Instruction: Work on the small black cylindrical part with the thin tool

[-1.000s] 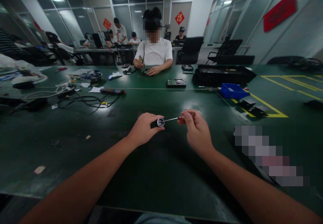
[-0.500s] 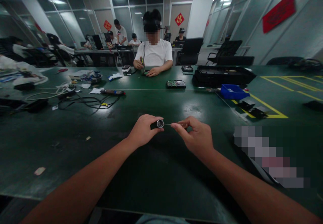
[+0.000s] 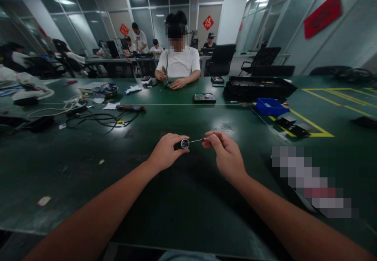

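Between the thumb and fingers of my left hand (image 3: 165, 151) is a small dark cylinder (image 3: 185, 143) with a silvery round rim, its open end turned toward me and to the right. My right hand (image 3: 228, 151) grips a screwdriver (image 3: 205, 139) with a reddish handle, mostly covered by the fingers. Its thin metal shaft points left and meets the cylinder's open end; how deep the tip sits inside I cannot tell. Both hands are above the green table (image 3: 165, 221).
Across the table a person in a white shirt (image 3: 179, 62) works with a tool. A hard drive (image 3: 204, 97), a black tray (image 3: 259, 88) and a blue bin (image 3: 271, 106) lie beyond my hands. Cables (image 3: 100, 120) are at left, a blurred-out flat object (image 3: 309, 186) at right.
My right hand first turned and closed in on the cylinder, the screwdriver shaft levelling. It has since drawn back right, with the shaft tilted up again. My left hand stays nearly still.
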Available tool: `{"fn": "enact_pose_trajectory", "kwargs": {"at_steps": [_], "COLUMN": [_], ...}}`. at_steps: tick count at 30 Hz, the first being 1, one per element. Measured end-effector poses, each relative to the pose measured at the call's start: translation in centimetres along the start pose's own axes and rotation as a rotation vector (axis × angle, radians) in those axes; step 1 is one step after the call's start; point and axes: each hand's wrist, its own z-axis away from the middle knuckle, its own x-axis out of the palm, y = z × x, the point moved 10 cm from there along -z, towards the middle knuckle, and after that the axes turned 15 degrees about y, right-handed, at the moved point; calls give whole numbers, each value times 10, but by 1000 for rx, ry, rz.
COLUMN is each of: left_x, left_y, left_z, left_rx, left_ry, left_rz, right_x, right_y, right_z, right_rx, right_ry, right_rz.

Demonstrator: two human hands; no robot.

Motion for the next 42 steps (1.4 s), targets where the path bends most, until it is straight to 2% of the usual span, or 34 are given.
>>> {"fn": "enact_pose_trajectory", "kwargs": {"at_steps": [3,5,7,9,13,27,30,35,39,42], "left_x": [2,3,4,4,2,-1,-1,0,0,1], "left_y": [4,6,5,3,3,3,3,2,2,2], "left_z": [0,0,0,0,0,0,-1,0,1,1], "left_rx": [42,60,52,30,6,11,9,15,19,17], "left_ry": [-18,-19,-18,-17,-7,15,16,17,6,-3], "left_rz": [27,28,18,4,-15,-42,-39,-36,-24,-17], "right_x": [-4,-5,-10,-14,-10,0,-1,-4,1,0], "right_y": [30,39,33,17,-8,-30,-33,-31,-41,-48], "right_z": [-10,-13,-15,-14,-4,12,12,8,11,13], "right_rx": [238,303,231,88,-105,-290,-321,-294,-415,-510], "right_ry": [71,83,109,123,79,-18,-3,41,-1,24], "right_rz": [-182,-207,-142,-44,87,267,294,274,401,499]}}
